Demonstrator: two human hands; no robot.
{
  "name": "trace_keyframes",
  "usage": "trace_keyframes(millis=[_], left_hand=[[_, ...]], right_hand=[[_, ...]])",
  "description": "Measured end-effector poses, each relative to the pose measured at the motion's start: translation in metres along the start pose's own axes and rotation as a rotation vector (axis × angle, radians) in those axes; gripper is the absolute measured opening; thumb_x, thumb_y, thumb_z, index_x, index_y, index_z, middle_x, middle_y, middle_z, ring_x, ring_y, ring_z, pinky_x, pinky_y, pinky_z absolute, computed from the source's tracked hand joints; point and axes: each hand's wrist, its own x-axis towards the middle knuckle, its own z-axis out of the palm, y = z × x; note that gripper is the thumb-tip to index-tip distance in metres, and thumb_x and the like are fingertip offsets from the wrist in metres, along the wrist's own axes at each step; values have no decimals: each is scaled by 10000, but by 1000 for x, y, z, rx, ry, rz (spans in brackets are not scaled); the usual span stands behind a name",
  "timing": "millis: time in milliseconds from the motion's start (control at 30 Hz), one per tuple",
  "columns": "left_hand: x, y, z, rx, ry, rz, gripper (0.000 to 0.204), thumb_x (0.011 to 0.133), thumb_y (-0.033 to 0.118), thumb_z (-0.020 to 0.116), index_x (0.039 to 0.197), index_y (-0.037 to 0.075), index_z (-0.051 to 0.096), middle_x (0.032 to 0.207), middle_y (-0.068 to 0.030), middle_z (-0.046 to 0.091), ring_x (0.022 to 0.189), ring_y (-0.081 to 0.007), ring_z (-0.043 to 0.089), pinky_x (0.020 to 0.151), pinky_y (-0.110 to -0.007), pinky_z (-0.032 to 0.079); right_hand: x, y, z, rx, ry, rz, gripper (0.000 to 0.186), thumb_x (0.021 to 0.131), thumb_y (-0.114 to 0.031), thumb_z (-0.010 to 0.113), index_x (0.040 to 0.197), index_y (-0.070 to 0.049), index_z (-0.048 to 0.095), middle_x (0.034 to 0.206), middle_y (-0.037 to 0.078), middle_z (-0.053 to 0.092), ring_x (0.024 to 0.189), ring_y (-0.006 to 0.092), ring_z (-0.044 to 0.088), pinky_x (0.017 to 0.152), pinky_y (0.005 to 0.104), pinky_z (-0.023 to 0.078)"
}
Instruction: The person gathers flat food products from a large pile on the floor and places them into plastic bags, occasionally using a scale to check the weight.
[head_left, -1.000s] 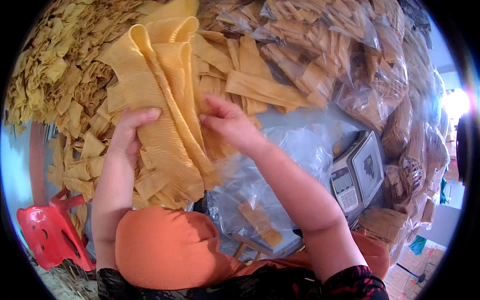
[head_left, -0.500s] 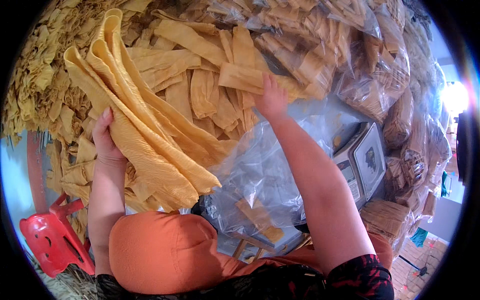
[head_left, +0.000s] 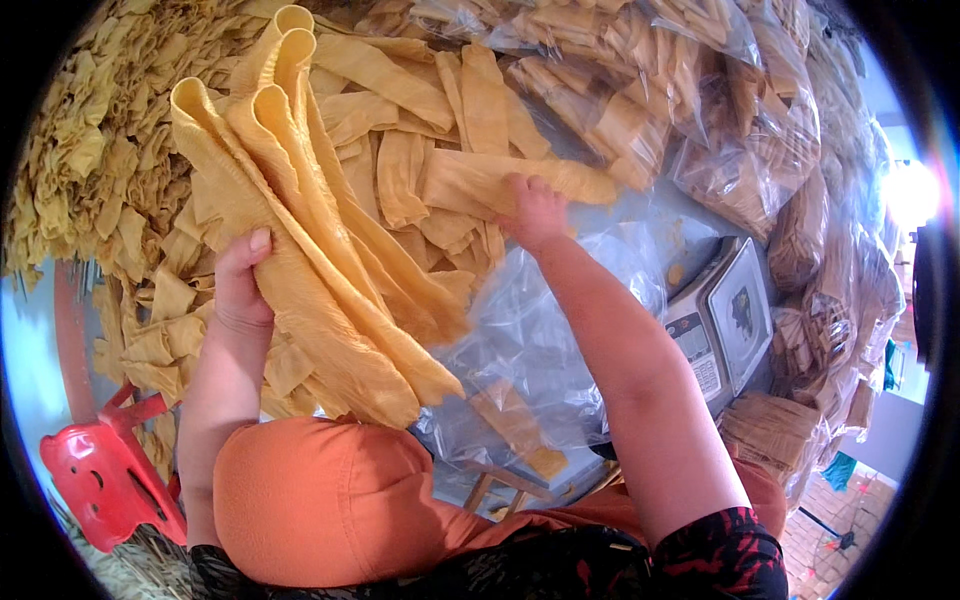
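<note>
Now | yellow sheets [head_left: 318, 285]: in left hand [head_left: 243, 288] | strip [head_left: 468, 178]: against right hand [head_left: 539, 212]

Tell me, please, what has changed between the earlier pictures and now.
The right-hand grip has left the folded yellow sheets and moved right and slightly up to touch a loose strip. The sheets' upper ends have swung left. The left-hand grip still holds them; the scale and red chair stayed put.
</note>
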Motion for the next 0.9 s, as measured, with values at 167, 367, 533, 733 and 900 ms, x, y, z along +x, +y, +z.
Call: trace_keyframes(millis=[167, 367, 533, 733, 900], left_hand=[[1, -4, -1, 70, -45, 35, 608, 735, 269, 676, 1241, -30, 520, 1171, -171, 617, 1041, -316, 613, 951, -411, 493], [-7, -1, 3, 80, -95, -22, 641, 702, 253, 678, 1258, -18, 510, 1178, -169, 615, 1049, -318, 612, 955, -422, 491], [-17, 5, 20, 120, -236, 8, 681, 694, 253, 669, 1293, -15, 486, 1226, -174, 593, 1082, -322, 601, 970, -425, 482], [-54, 25, 67, 207, -284, 88, 712, 655, 192, 688, 1301, -17, 476, 1222, -170, 597, 1088, -320, 600, 967, -425, 483], [-88, 49, 132, 308, -326, 143, 729, 585, 165, 719, 1257, -18, 501, 1114, -154, 637, 996, -297, 637, 905, -386, 522]], right_hand=[[-1, -5, -7, 22, 73, -65, 472, 704, -298, 775, 1109, -161, 575, 1140, 98, 530, 1128, 309, 499, 939, 445, 370], [4, -20, -67, 187, 564, -280, 344, 721, -290, 762, 975, -114, 611, 1274, 130, 497, 1176, 334, 469, 1040, 479, 313], [-15, -28, -128, 1175, 320, -183, 240, 815, -234, 726, 906, -57, 593, 1456, 120, 387, 1282, 291, 424, 1085, 419, 282], [-99, -43, -205, 1335, 440, -424, 177, 850, -135, 695, 866, -16, 566, 1443, 130, 392, 1321, 273, 378, 1092, 403, 284], [-170, -38, -242, 1229, 658, -584, 162, 812, -88, 728, 823, -12, 585, 1443, 159, 373, 1339, 296, 357, 1100, 409, 273]])
